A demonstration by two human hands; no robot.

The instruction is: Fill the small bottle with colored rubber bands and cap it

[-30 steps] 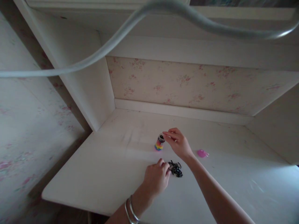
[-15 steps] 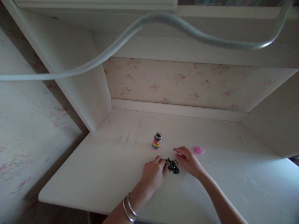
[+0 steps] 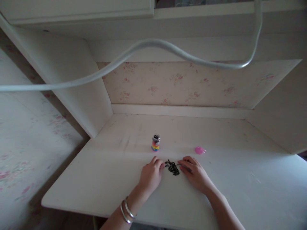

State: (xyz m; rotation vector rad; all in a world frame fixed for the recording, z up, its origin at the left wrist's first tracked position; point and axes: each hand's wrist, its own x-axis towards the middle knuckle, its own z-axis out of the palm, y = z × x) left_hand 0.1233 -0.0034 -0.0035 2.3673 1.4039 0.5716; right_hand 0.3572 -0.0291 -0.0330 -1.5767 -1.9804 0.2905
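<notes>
A small tangle of thin black elastic hair bands (image 3: 173, 168) lies on the white desk between my two hands. My left hand (image 3: 151, 172) is closed in a pinch at the tangle's left edge, where a black loop meets the fingertips. On the other side, my right hand (image 3: 194, 172) pinches at a thin black strand reaching out from the tangle. Behind the hands stands a small clear jar (image 3: 155, 142), upright and without a lid, with black bands at the top and pink, yellow and blue ones below. A pink, rounded, lid-like piece (image 3: 200, 150) rests to the right.
The white desk (image 3: 96, 179) runs back to a low ledge under flowered wallpaper (image 3: 177, 83). Side panels and an overhead cabinet (image 3: 79, 11) enclose it. A pale cable (image 3: 168, 48) hangs across the upper view. Two silver bangles (image 3: 127, 212) circle my left wrist.
My right hand has come down to the tangle's right edge, its fingers closing on a strand. The black bands look more spread out. My head view has shifted slightly.
</notes>
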